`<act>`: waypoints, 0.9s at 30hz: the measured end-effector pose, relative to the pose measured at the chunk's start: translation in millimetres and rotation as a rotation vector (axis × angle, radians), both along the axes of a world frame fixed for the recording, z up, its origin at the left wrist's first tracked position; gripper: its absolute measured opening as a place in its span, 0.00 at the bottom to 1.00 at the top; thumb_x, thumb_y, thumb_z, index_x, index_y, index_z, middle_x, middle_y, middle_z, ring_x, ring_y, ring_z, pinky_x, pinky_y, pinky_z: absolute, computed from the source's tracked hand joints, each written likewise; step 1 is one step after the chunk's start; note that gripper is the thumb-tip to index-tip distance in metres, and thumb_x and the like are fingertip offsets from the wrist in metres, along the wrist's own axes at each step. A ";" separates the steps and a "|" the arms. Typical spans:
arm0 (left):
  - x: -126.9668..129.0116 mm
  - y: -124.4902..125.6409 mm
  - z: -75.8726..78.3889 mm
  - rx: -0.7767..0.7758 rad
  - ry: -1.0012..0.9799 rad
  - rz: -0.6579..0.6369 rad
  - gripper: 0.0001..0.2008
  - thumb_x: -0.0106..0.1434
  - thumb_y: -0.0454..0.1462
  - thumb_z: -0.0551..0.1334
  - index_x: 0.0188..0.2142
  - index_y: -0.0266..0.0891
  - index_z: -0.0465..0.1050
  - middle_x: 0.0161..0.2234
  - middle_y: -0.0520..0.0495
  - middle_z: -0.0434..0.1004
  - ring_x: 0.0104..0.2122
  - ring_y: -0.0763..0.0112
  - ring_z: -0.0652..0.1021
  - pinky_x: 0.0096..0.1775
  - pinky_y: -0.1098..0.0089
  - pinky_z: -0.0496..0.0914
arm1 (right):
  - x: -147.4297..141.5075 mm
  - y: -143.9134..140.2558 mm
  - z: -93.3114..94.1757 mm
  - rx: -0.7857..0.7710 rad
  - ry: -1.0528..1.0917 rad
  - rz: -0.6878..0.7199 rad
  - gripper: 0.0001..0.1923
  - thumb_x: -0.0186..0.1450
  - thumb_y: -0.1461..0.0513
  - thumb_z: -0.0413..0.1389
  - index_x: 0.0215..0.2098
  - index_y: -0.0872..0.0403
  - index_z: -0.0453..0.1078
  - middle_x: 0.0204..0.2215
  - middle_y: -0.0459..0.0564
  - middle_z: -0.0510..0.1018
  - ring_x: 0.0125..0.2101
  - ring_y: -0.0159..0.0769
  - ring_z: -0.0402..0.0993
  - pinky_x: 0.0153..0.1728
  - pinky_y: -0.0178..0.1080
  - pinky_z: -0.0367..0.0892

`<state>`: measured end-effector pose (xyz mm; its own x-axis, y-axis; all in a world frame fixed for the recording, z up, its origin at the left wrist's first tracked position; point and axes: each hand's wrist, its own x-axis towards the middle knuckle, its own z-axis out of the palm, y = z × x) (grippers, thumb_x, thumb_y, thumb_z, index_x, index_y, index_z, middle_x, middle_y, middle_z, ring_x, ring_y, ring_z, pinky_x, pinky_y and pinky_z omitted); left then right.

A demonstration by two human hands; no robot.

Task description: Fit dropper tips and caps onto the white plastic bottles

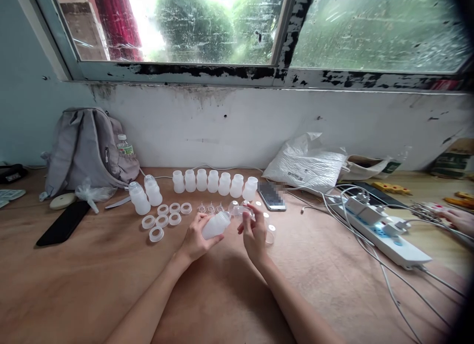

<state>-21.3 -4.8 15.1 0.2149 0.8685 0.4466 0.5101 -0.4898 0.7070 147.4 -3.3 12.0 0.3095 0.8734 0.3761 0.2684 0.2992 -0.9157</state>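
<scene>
My left hand is wrapped round a frosted white baby bottle, tilted with its open mouth up to the right. My right hand is closed at the fingertips on a clear plastic cap, close to the bottle's mouth; whether they touch I cannot tell. Behind the hands are small clear nipples. More clear caps lie beside and partly behind my right hand. Several white screw rings lie to the left of my left hand.
Several frosted bottles stand in a row by the wall, two more bottles at left. A phone, a power strip with cables and a silver bag lie right. A grey backpack stands left. Another person's hand is far right.
</scene>
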 end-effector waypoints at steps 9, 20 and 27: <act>3.8 -3.7 -3.5 -0.028 -0.001 -0.121 0.25 0.49 0.40 0.64 0.48 0.43 0.63 0.44 0.46 0.71 0.41 0.63 0.72 0.43 0.64 0.67 | -1.7 -3.2 -1.4 0.049 -0.003 0.016 0.15 0.65 0.53 0.40 0.42 0.51 0.61 0.30 0.48 0.69 0.21 0.31 0.64 0.23 0.36 0.62; 4.1 -7.2 -7.7 0.068 0.056 -0.123 0.25 0.52 0.44 0.62 0.49 0.42 0.65 0.42 0.44 0.72 0.40 0.62 0.73 0.42 0.64 0.69 | -9.0 -9.3 -3.3 0.032 -0.064 0.028 0.13 0.64 0.53 0.42 0.39 0.50 0.61 0.28 0.47 0.68 0.27 0.35 0.64 0.28 0.38 0.60; 5.0 -8.1 -8.7 0.133 0.144 -0.086 0.27 0.52 0.47 0.61 0.51 0.43 0.63 0.42 0.44 0.72 0.39 0.63 0.74 0.42 0.66 0.69 | -4.2 -3.7 -3.2 -0.050 -0.018 -0.059 0.14 0.60 0.50 0.48 0.28 0.52 0.60 0.20 0.42 0.64 0.20 0.32 0.59 0.22 0.34 0.56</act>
<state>-16.3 -12.9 6.5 0.3556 0.7798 0.5153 0.5531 -0.6199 0.5566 143.3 -7.0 8.8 0.3550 0.8715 0.3384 0.3005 0.2364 -0.9240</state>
